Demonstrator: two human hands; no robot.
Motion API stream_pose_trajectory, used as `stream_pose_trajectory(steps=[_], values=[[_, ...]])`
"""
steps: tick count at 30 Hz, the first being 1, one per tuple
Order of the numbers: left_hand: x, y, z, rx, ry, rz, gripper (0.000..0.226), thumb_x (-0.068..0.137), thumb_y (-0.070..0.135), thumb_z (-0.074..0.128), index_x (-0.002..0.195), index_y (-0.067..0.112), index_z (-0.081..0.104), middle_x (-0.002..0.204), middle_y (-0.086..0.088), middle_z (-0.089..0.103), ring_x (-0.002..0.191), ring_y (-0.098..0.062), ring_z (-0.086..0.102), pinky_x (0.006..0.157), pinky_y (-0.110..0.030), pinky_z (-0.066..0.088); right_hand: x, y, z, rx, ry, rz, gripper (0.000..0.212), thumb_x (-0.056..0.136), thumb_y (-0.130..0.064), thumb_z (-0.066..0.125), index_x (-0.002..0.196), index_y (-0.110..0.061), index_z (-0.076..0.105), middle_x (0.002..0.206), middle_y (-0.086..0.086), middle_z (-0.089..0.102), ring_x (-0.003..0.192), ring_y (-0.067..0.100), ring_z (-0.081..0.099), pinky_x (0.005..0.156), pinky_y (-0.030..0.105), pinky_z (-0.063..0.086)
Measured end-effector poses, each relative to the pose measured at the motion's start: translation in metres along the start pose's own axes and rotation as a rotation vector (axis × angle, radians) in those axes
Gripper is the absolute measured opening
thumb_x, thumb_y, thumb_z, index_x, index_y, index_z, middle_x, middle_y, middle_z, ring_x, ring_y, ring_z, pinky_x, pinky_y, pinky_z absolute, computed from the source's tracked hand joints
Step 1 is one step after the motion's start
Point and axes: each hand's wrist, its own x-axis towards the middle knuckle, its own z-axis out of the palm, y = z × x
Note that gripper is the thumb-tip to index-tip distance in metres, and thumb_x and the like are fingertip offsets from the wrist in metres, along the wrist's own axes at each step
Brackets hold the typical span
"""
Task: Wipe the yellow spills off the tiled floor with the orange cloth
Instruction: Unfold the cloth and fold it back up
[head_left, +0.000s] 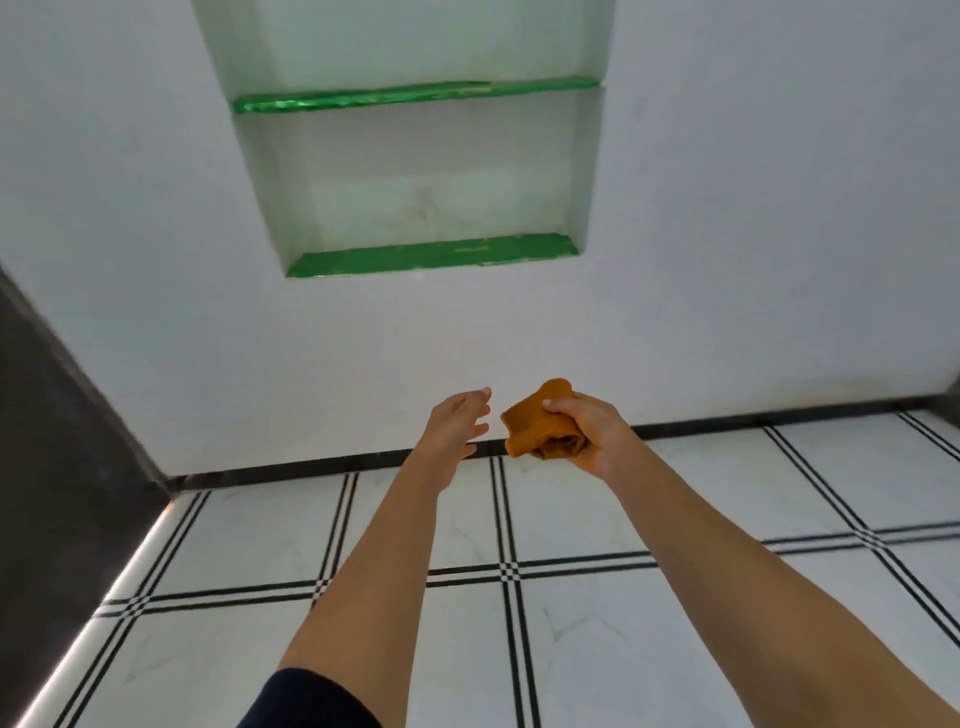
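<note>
The orange cloth (537, 422) is bunched up in my right hand (592, 434), held out in front of me well above the floor. My left hand (458, 422) hangs just left of the cloth with its fingers spread, a small gap away from it and holding nothing. The white tiled floor (597, 613) with thin black double lines stretches below both arms. No yellow spill shows on the tiles in this view.
A white wall (156, 208) faces me with a recessed niche and two green shelves (431, 254). A black skirting strip (291, 470) runs along the wall's foot. A dark grey surface (57, 467) stands at the left.
</note>
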Motion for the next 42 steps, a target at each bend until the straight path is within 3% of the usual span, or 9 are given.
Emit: stream_pose_trajectory(steps=[9,13,18,25,28,33,36,40,42], values=[[-0.021,-0.010,0.237,0.033,-0.366,-0.088,0.042,0.094,0.040,0.048,0.129,0.018,0.049,0.126,-0.003,0.055,0.109,-0.022,0.055,0.090,-0.037,0.041,-0.090,-0.026,-0.221,0.208,0.270,-0.099,0.037,0.086,-0.006,0.060,0.122,-0.011,0.052,0.113,0.022,0.060,0.093,0.035,0.062,0.059,0.043,0.054],[-0.049,-0.018,0.375,0.041,-0.526,-0.101,0.042,0.093,0.040,0.050,0.128,0.017,0.051,0.125,-0.003,0.057,0.109,-0.023,0.056,0.095,-0.040,0.041,-0.145,-0.038,-0.345,0.244,0.395,-0.156,0.024,0.091,-0.005,0.052,0.114,-0.013,0.050,0.098,0.017,0.057,0.082,0.032,0.057,0.086,0.057,0.047],[-0.104,-0.034,0.545,0.097,-0.716,-0.146,0.041,0.092,0.040,0.052,0.126,0.017,0.052,0.126,-0.006,0.056,0.111,-0.027,0.056,0.095,-0.041,0.043,-0.207,-0.051,-0.497,0.306,0.582,-0.174,0.045,0.086,-0.010,0.059,0.128,-0.020,0.047,0.119,0.017,0.054,0.098,0.035,0.056,0.062,0.045,0.052],[-0.150,-0.045,0.733,0.228,-0.903,-0.150,0.046,0.095,0.040,0.044,0.135,0.018,0.045,0.136,-0.007,0.051,0.118,-0.028,0.052,0.101,-0.045,0.038,-0.271,-0.062,-0.661,0.492,0.844,-0.213,0.048,0.085,-0.007,0.062,0.127,-0.021,0.045,0.126,0.017,0.048,0.108,0.037,0.050,0.061,0.051,0.050],[-0.157,-0.056,0.810,0.266,-0.997,-0.138,0.045,0.096,0.041,0.043,0.134,0.019,0.044,0.135,-0.005,0.051,0.115,-0.026,0.053,0.099,-0.043,0.040,-0.285,-0.066,-0.726,0.553,0.932,-0.240,0.045,0.087,-0.004,0.059,0.127,-0.018,0.043,0.120,0.018,0.047,0.098,0.036,0.051,0.059,0.051,0.048],[-0.157,-0.071,0.941,0.291,-1.117,-0.164,0.046,0.095,0.041,0.044,0.135,0.018,0.044,0.134,-0.006,0.051,0.114,-0.026,0.054,0.096,-0.041,0.041,-0.289,-0.082,-0.835,0.672,1.030,-0.244,0.039,0.088,-0.003,0.059,0.118,-0.017,0.040,0.114,0.016,0.043,0.096,0.034,0.047,0.064,0.050,0.047],[-0.157,-0.073,1.023,0.325,-1.163,-0.187,0.046,0.095,0.040,0.044,0.135,0.017,0.044,0.135,-0.007,0.051,0.117,-0.027,0.053,0.099,-0.043,0.041,-0.284,-0.095,-0.903,0.744,1.061,-0.234,0.051,0.085,-0.003,0.062,0.129,-0.016,0.039,0.122,0.017,0.044,0.101,0.036,0.048,0.061,0.051,0.048],[-0.161,-0.083,1.126,0.427,-1.219,-0.228,0.046,0.096,0.038,0.044,0.137,0.016,0.042,0.136,-0.008,0.050,0.120,-0.028,0.050,0.101,-0.045,0.040,-0.281,-0.107,-0.996,0.824,1.125,-0.157,0.061,0.081,-0.005,0.067,0.133,-0.017,0.038,0.133,0.021,0.042,0.113,0.043,0.047,0.077,0.061,0.051],[-0.165,-0.096,1.181,0.479,-1.237,-0.260,0.045,0.096,0.039,0.045,0.135,0.017,0.043,0.137,-0.009,0.049,0.120,-0.029,0.050,0.100,-0.045,0.041,-0.283,-0.111,-1.046,0.822,1.145,-0.125,0.054,0.084,-0.005,0.064,0.130,-0.016,0.039,0.128,0.019,0.045,0.104,0.039,0.050,0.070,0.055,0.053]])
